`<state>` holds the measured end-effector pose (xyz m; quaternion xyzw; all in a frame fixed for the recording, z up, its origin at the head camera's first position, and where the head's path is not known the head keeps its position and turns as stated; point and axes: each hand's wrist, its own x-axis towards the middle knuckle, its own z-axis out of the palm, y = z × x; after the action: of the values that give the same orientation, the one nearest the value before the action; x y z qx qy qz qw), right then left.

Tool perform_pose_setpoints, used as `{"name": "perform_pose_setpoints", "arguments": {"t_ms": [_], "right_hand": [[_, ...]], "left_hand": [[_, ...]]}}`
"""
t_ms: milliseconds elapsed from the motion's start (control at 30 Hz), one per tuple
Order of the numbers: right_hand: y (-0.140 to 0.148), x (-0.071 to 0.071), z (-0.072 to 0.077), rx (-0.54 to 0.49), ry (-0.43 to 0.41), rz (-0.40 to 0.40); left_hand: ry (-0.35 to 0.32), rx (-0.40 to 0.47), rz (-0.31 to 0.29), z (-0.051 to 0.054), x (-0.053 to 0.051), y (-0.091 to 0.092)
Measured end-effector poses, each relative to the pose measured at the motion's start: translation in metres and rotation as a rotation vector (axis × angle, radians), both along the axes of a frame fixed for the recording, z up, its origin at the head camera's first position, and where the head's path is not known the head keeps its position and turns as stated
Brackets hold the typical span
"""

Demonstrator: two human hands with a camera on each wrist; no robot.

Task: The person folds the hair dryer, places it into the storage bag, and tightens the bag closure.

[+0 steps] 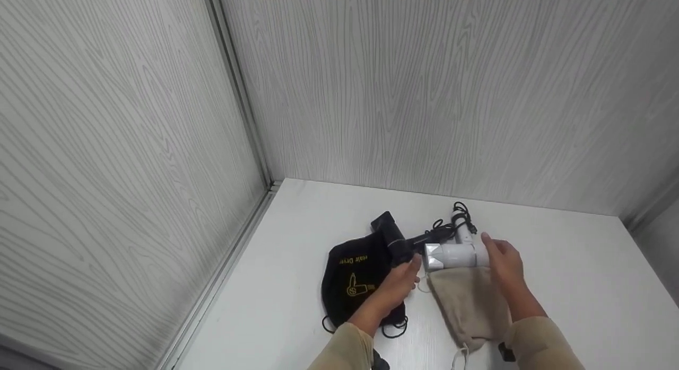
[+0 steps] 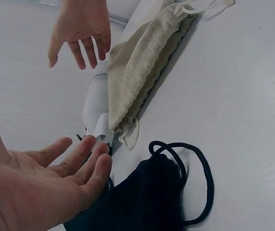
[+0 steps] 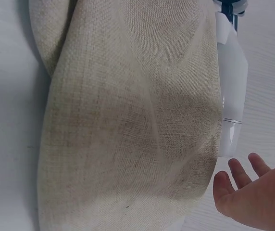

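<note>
Head view has us looking down at a white table (image 1: 254, 285) with two hair dryers on it. On the left, the black hair dryer (image 1: 393, 240) lies slanted, partly over a black pouch (image 1: 345, 285) printed with a yellow dryer picture and lettering. To its right, the white hair dryer (image 1: 459, 255) lies crosswise, silver end facing left, along the far edge of a beige pouch (image 1: 471, 306). We can see black cord (image 1: 444, 232) bunched up around the handles.

Now the hands. Our left hand (image 1: 395, 286) is by the near end of the black dryer, above the black pouch; the left wrist view shows its palm bare and the fingers loosely spread, nothing gripped. From these angles we can't tell whether the fingertips brush the black dryer. Our right hand (image 1: 506, 261) is at the right end of the white dryer, fingers relaxed and apart. The right wrist view puts them just beside that end without any grip on it, and beige cloth fills most of the shot.

Both arms are in tan sleeves (image 1: 541, 341), and we've got grey wood-grain panels (image 1: 424, 94) standing behind the table and off to the left.
</note>
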<state>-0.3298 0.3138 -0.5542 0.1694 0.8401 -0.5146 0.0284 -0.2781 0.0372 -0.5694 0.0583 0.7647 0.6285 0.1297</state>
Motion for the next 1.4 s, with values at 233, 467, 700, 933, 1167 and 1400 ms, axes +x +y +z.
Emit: {"name": "perform_pose_setpoints", "arguments": {"t_ms": [233, 467, 700, 933, 1167, 1400], "right_hand": [[0.005, -0.014, -0.001, 0.034, -0.023, 0.027], [0.010, -0.025, -0.002, -0.022, -0.067, 0.052], [0.013, -0.032, -0.004, -0.046, -0.088, 0.050], [0.019, -0.041, -0.008, 0.006, -0.113, 0.059], [0.020, -0.056, -0.013, 0.048, -0.100, 0.079], [0.015, -0.067, -0.017, 0.039, -0.137, 0.055]], "left_hand": [[0.024, -0.029, 0.015, -0.001, -0.002, 0.006], [0.037, 0.005, 0.000, -0.007, -0.004, 0.011], [0.025, 0.066, 0.105, -0.016, -0.005, 0.020], [-0.001, 0.111, 0.194, -0.018, -0.008, 0.029], [-0.021, 0.108, 0.232, -0.022, -0.013, 0.037], [-0.048, 0.133, 0.258, -0.024, -0.014, 0.044]]}}
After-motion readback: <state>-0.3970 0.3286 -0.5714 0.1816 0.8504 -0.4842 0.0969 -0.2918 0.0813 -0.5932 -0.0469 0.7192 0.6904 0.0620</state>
